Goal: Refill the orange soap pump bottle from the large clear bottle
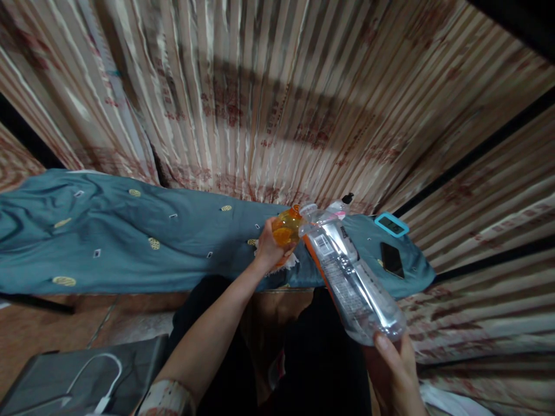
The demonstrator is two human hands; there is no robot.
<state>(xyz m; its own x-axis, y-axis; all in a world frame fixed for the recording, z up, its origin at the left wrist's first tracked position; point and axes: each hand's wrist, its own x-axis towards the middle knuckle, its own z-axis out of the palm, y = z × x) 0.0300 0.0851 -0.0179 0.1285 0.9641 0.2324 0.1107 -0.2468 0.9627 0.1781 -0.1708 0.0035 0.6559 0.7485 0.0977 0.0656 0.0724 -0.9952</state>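
Observation:
My left hand [267, 248] grips a small orange bottle [287, 227] above the front edge of a table covered with teal cloth [130, 242]. My right hand [396, 370] holds the base of a large clear plastic bottle [351, 277] that is tilted steeply. Its open mouth touches the top of the orange bottle. A thin streak of orange liquid runs along the lower side of the clear bottle. A white crumpled cloth [289, 264] lies under my left hand.
On the teal cloth at the right lie a dark phone [392, 260] and a device with a light-blue frame [391, 225]. A small bottle with a black cap [342, 205] stands behind. Striped curtains hang all round. A grey case with a white cable [87, 378] sits low left.

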